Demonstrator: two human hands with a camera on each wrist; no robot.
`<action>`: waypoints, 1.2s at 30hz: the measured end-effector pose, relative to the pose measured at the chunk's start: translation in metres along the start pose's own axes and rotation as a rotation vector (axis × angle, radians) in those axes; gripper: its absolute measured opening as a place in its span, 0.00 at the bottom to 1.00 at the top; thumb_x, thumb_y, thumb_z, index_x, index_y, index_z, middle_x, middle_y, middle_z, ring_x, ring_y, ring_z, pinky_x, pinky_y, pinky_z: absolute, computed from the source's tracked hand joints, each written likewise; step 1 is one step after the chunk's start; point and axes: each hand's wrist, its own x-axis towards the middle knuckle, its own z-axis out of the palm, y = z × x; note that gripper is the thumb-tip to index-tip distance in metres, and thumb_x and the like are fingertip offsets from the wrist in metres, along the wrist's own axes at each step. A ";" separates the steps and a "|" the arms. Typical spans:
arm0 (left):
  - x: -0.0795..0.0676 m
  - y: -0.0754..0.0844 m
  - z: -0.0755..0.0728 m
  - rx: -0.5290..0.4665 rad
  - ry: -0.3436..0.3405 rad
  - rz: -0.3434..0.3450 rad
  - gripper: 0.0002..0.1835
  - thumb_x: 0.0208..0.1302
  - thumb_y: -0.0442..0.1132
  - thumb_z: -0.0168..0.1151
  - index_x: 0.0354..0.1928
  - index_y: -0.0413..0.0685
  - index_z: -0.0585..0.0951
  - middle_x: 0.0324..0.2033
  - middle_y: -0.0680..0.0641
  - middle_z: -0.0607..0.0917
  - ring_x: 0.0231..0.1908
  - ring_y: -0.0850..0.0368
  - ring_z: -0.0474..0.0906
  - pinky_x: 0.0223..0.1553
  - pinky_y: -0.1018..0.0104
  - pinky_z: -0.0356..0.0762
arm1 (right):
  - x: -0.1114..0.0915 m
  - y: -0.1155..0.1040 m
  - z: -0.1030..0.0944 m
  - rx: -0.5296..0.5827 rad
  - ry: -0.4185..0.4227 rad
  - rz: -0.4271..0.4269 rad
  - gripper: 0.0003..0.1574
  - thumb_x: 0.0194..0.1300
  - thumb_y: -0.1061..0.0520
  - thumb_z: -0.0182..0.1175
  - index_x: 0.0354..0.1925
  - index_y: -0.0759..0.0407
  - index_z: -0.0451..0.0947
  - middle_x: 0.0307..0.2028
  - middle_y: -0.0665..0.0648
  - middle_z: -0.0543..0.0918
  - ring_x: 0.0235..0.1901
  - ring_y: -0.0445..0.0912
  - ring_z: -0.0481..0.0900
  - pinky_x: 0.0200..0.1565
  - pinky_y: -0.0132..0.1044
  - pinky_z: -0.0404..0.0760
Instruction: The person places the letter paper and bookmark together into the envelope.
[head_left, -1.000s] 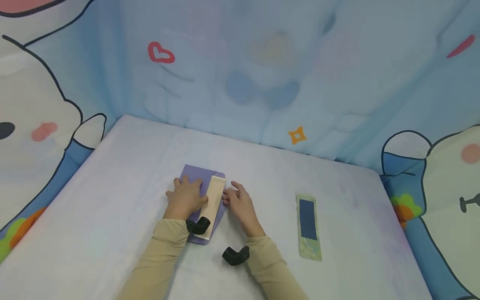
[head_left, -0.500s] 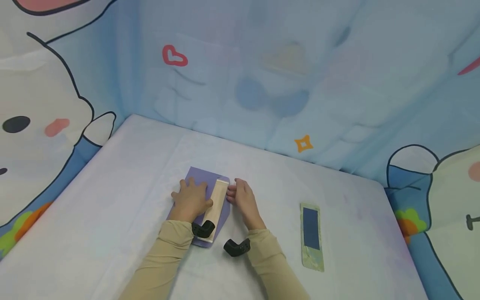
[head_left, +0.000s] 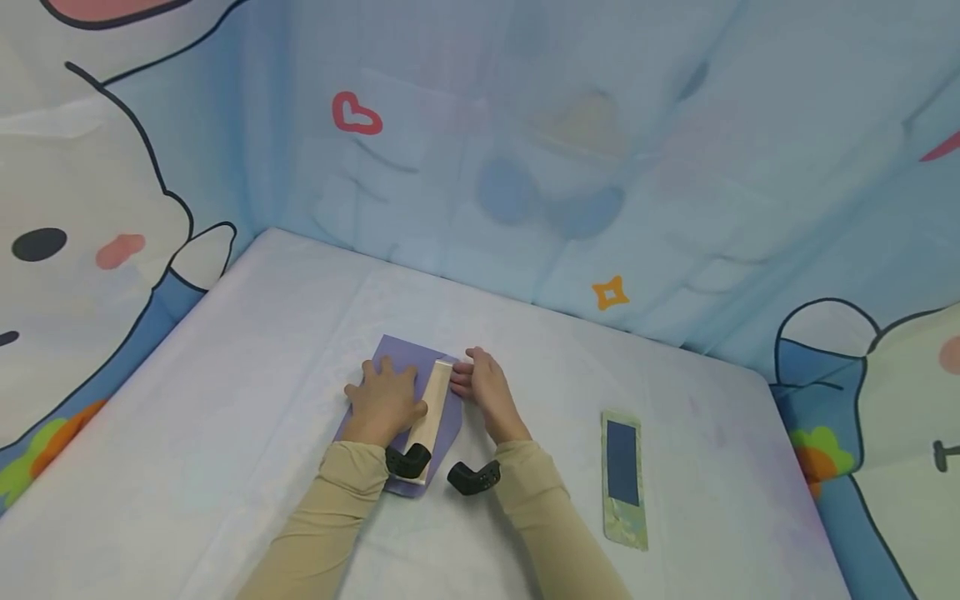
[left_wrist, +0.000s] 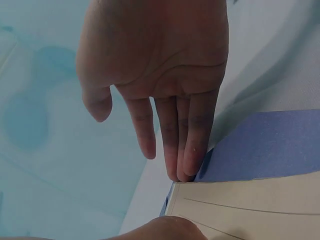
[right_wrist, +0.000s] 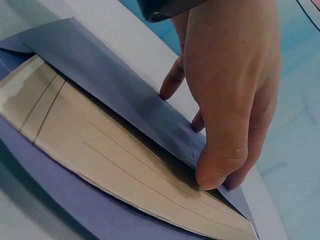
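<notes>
A purple folded paper (head_left: 417, 352), resembling an envelope, lies on the table with a lengthwise cream strip (head_left: 432, 404) on it. Thin lines run along the cream strip (right_wrist: 115, 150) in the right wrist view. My left hand (head_left: 382, 404) rests on the purple part, fingers spread, its thumb at the border with the strip; in the right wrist view the left hand (right_wrist: 227, 90) presses there. My right hand (head_left: 491, 396) stands on edge at the paper's right side. The left wrist view shows the right hand (left_wrist: 165, 65) with straight fingers, their tips at the strip's edge.
To the right lies a greenish flat packet (head_left: 624, 527) with a dark blue panel. A white cloth-covered table (head_left: 300, 292) meets a blue printed curtain (head_left: 450, 167) behind. Black wrist cameras, such as the right one (head_left: 474, 479), sit low near the paper.
The head view has shifted a little. My right hand has slid farther up along the paper's right side, and its fingers have straightened. My left hand has stayed on the purple paper.
</notes>
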 end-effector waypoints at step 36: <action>0.000 -0.003 -0.012 0.000 -0.005 0.020 0.31 0.60 0.50 0.59 0.65 0.51 0.69 0.64 0.32 0.63 0.65 0.29 0.54 0.51 0.28 0.63 | -0.075 0.023 -0.005 0.011 -0.269 -0.011 0.38 0.75 0.41 0.32 0.71 0.65 0.49 0.57 0.66 0.75 0.53 0.52 0.79 0.54 0.40 0.78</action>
